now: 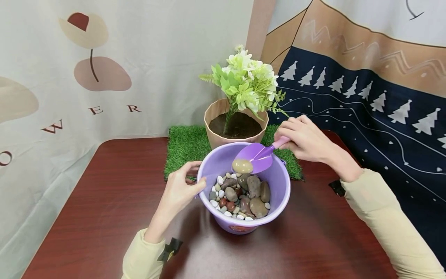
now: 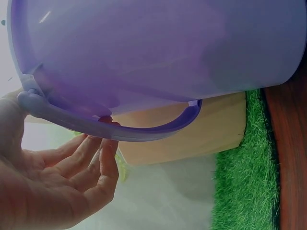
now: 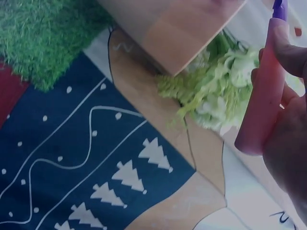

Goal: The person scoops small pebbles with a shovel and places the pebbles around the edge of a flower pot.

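Note:
My right hand [image 1: 306, 138] grips the pink handle [image 3: 265, 91] of a toy shovel, its purple blade [image 1: 258, 157] tilted down inside a purple bucket [image 1: 281, 193]. A smooth yellowish stone [image 1: 242, 166] lies at the blade's front edge, above the other stones. Brown, red and white pebbles [image 1: 240, 197] cover the bucket's bottom. With thumb over the rim and fingers outside, my left hand [image 1: 182, 186] holds the bucket's left side. In the left wrist view the fingertips of that hand touch the bucket's curved carrying handle [image 2: 144, 134], which hangs along the outer wall.
Right behind the bucket stands a beige faceted pot [image 1: 212, 133] with dark soil and a white-green flowering plant [image 1: 247, 79]. It sits on a green artificial grass mat [image 1: 186, 149]. The reddish-brown table [image 1: 115, 186] meets printed curtains [image 1: 167, 69] at the back and right.

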